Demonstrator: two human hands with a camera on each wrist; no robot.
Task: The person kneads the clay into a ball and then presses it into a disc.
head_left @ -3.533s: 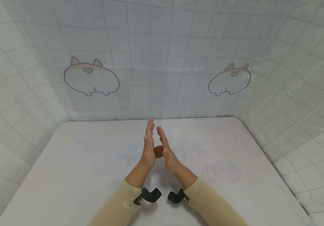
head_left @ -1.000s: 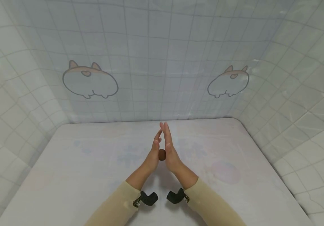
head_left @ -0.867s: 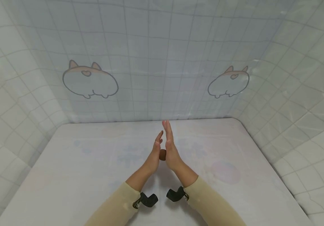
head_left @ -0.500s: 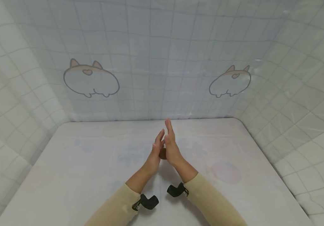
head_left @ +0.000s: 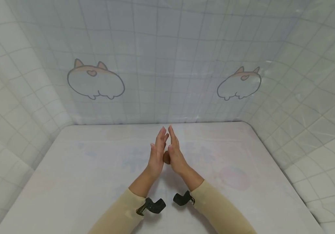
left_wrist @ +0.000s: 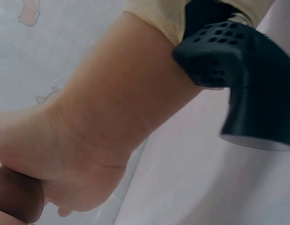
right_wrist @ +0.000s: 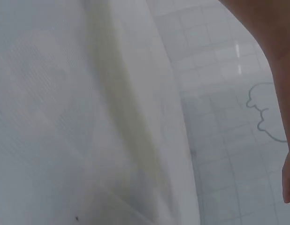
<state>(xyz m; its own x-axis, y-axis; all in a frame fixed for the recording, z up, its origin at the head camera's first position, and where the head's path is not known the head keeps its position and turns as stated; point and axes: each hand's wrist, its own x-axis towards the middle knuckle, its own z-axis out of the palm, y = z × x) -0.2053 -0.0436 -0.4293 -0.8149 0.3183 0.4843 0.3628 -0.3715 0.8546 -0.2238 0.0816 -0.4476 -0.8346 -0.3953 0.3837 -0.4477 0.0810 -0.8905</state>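
Observation:
A small, smooth brown ball (head_left: pixel 166 157) sits between the two palms, above the white-covered table, with its sides partly hidden by the hands. My left hand (head_left: pixel 157 157) stands on edge with straight fingers pointing away, its palm against the ball. Facing it, my right hand (head_left: pixel 176 158) also has extended fingers, and its palm presses the ball from the other side. The fingertips lean towards each other. In the left wrist view the brown ball (left_wrist: pixel 17 194) shows at the lower left, beside the heel of the palm. Only a sliver of the right hand (right_wrist: pixel 288 180) shows in the right wrist view.
The pale table cover (head_left: pixel 82 182) has faint pastel prints. Behind it hangs a grid-patterned curtain (head_left: pixel 167 81) with cartoon animals, continuing along both sides. Dark wrist-camera mounts (head_left: pixel 155 206) stick out from the cream sleeves (head_left: pixel 120 213) over the table.
The palms slide against each other: since half a second ago the left hand has moved forward and the right slightly back. The lump looks rounder than 3.5 seconds ago.

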